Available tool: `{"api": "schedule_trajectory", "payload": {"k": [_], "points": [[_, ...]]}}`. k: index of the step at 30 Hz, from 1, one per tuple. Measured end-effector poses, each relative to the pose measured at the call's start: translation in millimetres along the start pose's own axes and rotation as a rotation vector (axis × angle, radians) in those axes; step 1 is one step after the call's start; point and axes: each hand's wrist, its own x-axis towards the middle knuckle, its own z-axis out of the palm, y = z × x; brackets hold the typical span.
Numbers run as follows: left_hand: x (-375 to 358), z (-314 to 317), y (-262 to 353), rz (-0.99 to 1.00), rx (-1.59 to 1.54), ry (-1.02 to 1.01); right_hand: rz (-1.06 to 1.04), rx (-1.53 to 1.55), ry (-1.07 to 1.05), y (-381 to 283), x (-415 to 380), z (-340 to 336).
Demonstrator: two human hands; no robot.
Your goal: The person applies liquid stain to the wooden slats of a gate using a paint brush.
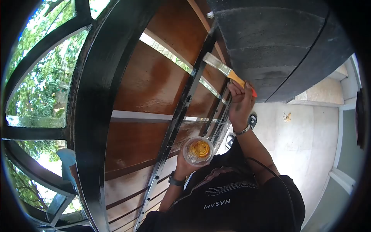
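Observation:
A flat paintbrush (232,75) with a yellow and red handle is held in my right hand (242,101), its pale bristles pointing up and left near a black metal bar. My left hand (184,163) is wrapped round a clear plastic cup (198,151) holding amber liquid, low in front of my chest. Reddish-brown wooden boards (148,83) run across beside both hands, with glossy wet-looking patches. The black metal bar (181,102) crosses them between the cup and the brush.
A thick black metal frame (91,116) with curved bars stands at the left, greenery behind it. A dark panelled surface (270,42) fills the upper right. Pale floor tiles (286,135) and a stone step (322,92) lie right. A light-blue object (67,164) hangs on the frame.

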Motion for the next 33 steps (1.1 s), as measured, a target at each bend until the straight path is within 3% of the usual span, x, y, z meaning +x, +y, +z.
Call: {"api": "schedule_trajectory", "payload": {"k": [9, 15, 23, 26, 28, 31, 33], "points": [[10, -12, -15, 0.047, 0.143, -0.021, -0.072, -0.168, 0.06, -3, 12, -47], [14, -16, -29, 0.123, 0.16, -0.062, -0.02, -0.153, 0.071, 37, 12, -57], [10, -15, -36, 0.015, 0.05, -0.107, 0.022, -0.201, 0.14, 90, 22, -77], [11, -14, -40, -0.011, 0.041, -0.108, 0.037, -0.33, 0.197, 104, 25, -109], [14, -14, -38, -0.017, 0.035, -0.114, -0.146, -0.601, 0.232, 111, 27, -141], [20, -11, -30, 0.01, 0.001, -0.103, 0.012, -0.802, 0.245, 104, 26, -182], [22, -12, -27, 0.001, 0.044, -0.106, -0.05, -0.739, 0.231, 101, 24, -182]]}}
